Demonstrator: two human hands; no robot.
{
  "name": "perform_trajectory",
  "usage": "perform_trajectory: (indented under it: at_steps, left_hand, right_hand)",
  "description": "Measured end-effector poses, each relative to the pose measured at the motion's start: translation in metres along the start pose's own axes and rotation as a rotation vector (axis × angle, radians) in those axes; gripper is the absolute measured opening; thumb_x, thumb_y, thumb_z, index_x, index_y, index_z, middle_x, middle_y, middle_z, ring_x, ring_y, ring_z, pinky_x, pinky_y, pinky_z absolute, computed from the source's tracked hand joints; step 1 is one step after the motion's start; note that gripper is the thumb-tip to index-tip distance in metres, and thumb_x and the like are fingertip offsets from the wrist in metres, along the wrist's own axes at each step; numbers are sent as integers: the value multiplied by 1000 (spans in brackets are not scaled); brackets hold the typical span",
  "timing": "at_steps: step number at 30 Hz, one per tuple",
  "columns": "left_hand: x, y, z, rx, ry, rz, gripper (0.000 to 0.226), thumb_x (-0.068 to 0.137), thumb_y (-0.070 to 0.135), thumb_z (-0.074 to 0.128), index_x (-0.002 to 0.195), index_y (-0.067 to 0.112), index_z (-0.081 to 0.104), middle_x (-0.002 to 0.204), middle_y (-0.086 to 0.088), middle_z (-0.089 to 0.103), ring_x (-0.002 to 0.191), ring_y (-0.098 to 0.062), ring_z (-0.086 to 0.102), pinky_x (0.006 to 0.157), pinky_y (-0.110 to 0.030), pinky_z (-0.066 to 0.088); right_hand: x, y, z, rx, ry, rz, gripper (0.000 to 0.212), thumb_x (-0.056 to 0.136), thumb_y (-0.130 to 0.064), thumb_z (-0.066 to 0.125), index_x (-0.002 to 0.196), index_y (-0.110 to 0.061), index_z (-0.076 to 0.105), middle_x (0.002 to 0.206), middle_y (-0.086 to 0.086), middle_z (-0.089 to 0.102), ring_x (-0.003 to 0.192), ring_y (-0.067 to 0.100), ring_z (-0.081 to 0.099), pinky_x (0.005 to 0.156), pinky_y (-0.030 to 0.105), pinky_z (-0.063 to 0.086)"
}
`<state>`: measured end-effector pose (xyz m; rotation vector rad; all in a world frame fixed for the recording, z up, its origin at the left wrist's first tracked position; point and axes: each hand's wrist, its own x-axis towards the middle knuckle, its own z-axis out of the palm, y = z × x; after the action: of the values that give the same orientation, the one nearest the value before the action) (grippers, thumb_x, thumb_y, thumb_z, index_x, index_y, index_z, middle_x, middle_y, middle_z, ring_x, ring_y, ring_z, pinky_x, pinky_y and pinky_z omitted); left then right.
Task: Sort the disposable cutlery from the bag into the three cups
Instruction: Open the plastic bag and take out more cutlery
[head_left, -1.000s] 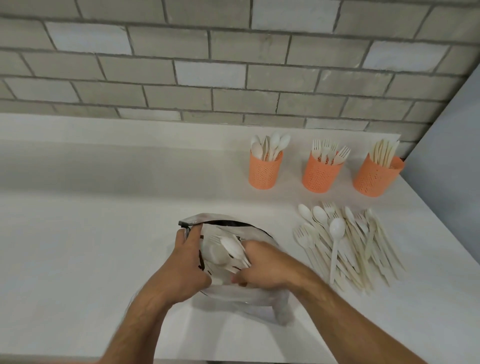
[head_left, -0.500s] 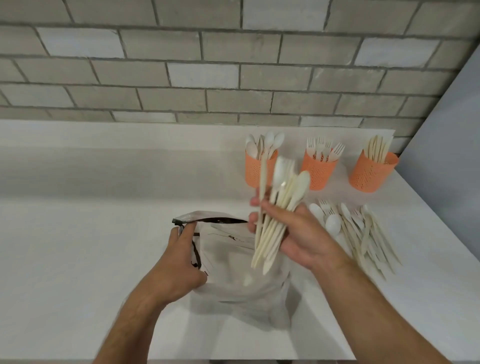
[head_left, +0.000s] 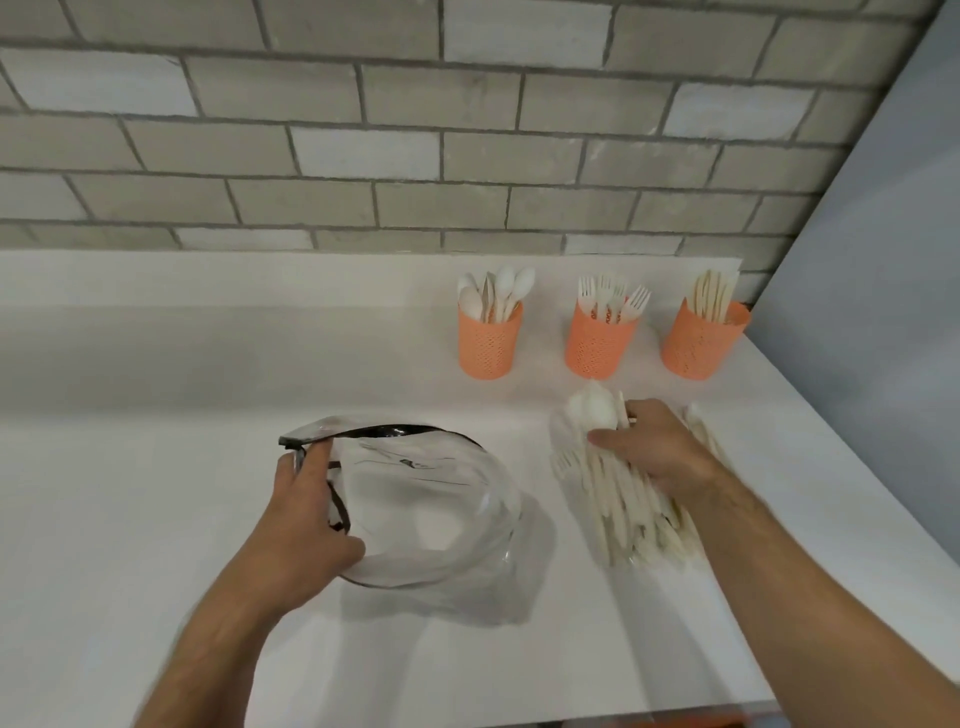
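Clear bag (head_left: 426, 514) pinched at rim by left hand (head_left: 306, 525); right hand (head_left: 657, 449), grip state unclear, rests on cutlery pile (head_left: 623, 499), centre right; next, sorting into cups (head_left: 600, 340).

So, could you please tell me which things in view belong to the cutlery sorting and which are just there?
Part of the job:
- clear bag, held by the left hand
- loose cutlery pile under the right hand
- spoon cup
- fork cup
- knife cup

Just there:
- white counter
- brick wall
- grey panel on the right
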<state>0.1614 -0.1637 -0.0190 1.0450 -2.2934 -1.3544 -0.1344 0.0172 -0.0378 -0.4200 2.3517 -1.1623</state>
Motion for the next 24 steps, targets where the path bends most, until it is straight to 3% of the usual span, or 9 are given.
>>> perform_trajectory:
  at_steps: [4,7,10,12,14,16,18,20,24]
  left_hand:
    - [2,-2,1,-16,-1,4,91,70,-12,64,124,51,28,106,3,37,89,-7,48,62,-24,43]
    - [4,-1,2,-38,45,13,88,72,-11,64,125,52,32,113,2,37,88,-5,48,64,-23,43]
    - [5,-2,6,-93,194,-27,73,77,-9,63,126,41,45,134,7,21,85,-2,49,63,-24,43]
    - [5,-3,8,-111,308,-25,59,77,-10,62,117,32,52,141,8,15,80,-10,54,62,-27,44]
    - [9,-6,8,-131,418,27,51,73,-13,61,107,24,48,136,6,22,79,-17,53,63,-30,44]
    - [16,-6,8,-183,512,87,53,70,-15,60,103,19,37,121,2,30,85,-21,47,67,-32,46]
    - [23,-5,7,-311,565,120,60,73,-15,59,109,21,29,116,1,33,89,-20,48,63,-23,48]
    - [27,-6,4,-393,587,142,69,75,-10,59,122,28,25,114,5,40,86,-26,55,62,-29,48]
    - [41,-22,-17,-425,583,155,77,81,-9,58,133,46,39,105,10,46,89,-28,60,79,-39,52]
  right_hand:
    - [5,-1,-5,-120,109,-24,27,87,-10,69,114,-9,69,105,7,72,91,22,67,78,27,50]
    - [9,-2,-8,-194,152,-5,35,92,-11,64,126,-11,60,114,4,67,103,22,62,85,28,48]
    - [1,-12,-10,-296,204,-85,38,93,-10,62,130,-12,58,120,8,67,107,25,63,92,32,51]
    - [-17,-26,-2,-281,204,-203,35,93,-16,63,127,-17,59,117,4,68,97,20,65,80,26,51]
    - [-43,-43,17,-122,25,-237,35,91,-33,67,125,-28,58,114,-5,66,87,12,66,66,20,51]
    - [-63,-59,46,-10,-275,-144,52,86,-55,67,132,-37,50,120,-10,60,96,12,66,68,23,55]
    - [-64,-67,79,-15,-409,-107,73,81,-61,68,144,-39,37,128,-7,54,103,17,66,73,29,58]
    - [-50,-71,109,45,-366,-125,79,83,-43,75,148,-31,32,122,-1,58,96,18,67,73,32,60]
    - [-17,-90,149,25,-197,-335,43,86,2,60,127,-10,63,88,-4,60,76,12,58,70,20,52]
